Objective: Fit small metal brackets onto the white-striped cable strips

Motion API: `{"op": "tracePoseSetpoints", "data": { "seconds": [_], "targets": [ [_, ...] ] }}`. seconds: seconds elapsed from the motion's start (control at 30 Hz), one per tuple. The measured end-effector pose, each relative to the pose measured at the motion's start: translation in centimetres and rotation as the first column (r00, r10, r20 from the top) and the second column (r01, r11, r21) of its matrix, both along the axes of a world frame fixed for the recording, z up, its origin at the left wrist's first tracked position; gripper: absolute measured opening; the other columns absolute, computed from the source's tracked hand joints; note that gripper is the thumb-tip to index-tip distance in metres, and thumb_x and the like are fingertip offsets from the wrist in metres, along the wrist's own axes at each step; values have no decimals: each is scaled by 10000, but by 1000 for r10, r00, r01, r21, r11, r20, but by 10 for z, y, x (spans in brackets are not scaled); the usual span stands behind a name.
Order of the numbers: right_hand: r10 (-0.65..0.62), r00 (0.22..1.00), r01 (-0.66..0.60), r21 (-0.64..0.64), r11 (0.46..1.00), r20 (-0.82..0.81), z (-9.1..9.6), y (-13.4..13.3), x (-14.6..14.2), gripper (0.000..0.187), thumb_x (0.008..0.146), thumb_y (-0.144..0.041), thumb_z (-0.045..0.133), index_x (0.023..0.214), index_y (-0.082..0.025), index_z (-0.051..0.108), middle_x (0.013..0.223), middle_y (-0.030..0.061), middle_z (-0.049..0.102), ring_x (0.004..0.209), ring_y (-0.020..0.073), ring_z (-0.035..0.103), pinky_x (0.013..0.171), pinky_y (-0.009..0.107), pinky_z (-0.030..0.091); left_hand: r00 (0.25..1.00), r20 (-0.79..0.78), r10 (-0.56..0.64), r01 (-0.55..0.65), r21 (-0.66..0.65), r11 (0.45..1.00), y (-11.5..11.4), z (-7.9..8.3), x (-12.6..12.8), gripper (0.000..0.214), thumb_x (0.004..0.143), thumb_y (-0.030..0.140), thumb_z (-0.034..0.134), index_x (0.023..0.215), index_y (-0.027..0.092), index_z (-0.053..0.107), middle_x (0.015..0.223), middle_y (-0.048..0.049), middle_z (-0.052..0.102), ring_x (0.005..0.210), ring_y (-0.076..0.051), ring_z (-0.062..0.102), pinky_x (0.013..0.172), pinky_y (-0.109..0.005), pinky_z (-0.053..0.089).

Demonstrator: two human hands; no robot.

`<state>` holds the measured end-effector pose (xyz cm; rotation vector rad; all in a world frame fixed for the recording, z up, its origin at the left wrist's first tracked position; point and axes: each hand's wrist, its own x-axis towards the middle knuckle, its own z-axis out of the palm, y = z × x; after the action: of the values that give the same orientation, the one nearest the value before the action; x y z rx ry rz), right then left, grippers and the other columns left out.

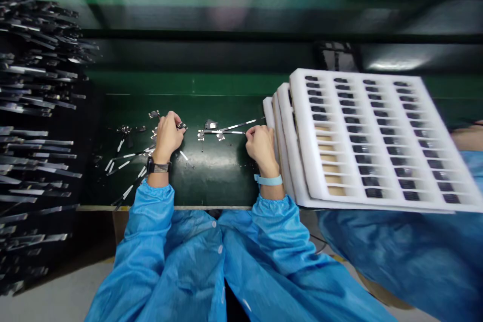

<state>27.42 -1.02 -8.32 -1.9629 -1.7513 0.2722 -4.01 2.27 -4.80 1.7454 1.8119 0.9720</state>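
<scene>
Black stands at the far left, a dark rack bristling with silvery strips. Next, loose pieces lie scattered across the green bench, close to the left hand, whose thumb and fingers pinch a small metallic part; its details are too small to read. Between the hands lies the long flat strip, a little board at its left end, another strip slanting just beside it. Thumb and fingertips of the right hand pinch the strip's right end. Such thin strips probably crease easily, so a light grip at the very end, a level pull and no twisting would suit; keeping the slanted one from snagging matters too. Beyond, white foam trays stand stacked, dark pieces in their slots, near another person's blue sleeve.
</scene>
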Motion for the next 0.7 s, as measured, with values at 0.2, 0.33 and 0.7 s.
{"op": "tracePoseSetpoints", "data": {
  "seconds": [0.2, 0.33, 0.7],
  "targets": [
    [-61, 966, 86, 88, 992, -251, 10, 2, -1, 124, 966, -187, 449, 905, -250, 537, 977, 141, 716, 975, 309, 642, 922, 467, 499, 924, 379, -59, 62, 2, 998, 2, 24, 1, 292, 716, 9, 769, 917, 221, 764, 721, 13, 654, 611, -156, 551, 663, -306, 459],
    [-7, 827, 76, 99, 992, -562, 22, 3, -6, 56, 973, -282, 549, 1004, -242, 572, 823, 55, 738, 841, 259, 721, 890, 430, 552, 778, 622, -90, 86, 37, 996, -7, 50, -4, 145, 770, 129, 826, 892, 204, 802, 810, -37, 711, 706, -168, 638, 680, -302, 518],
    [104, 479, -112, 56, 992, -871, 41, -4, -19, 317, 867, -448, 848, 1062, -211, 770, 943, 84, 866, 1071, 284, 822, 1076, 467, 588, 424, 905, -30, 26, 22, 999, -3, 57, -7, 157, 849, 290, 867, 926, 255, 735, 833, -32, 699, 718, -148, 656, 602, -265, 552]
  ]
}}
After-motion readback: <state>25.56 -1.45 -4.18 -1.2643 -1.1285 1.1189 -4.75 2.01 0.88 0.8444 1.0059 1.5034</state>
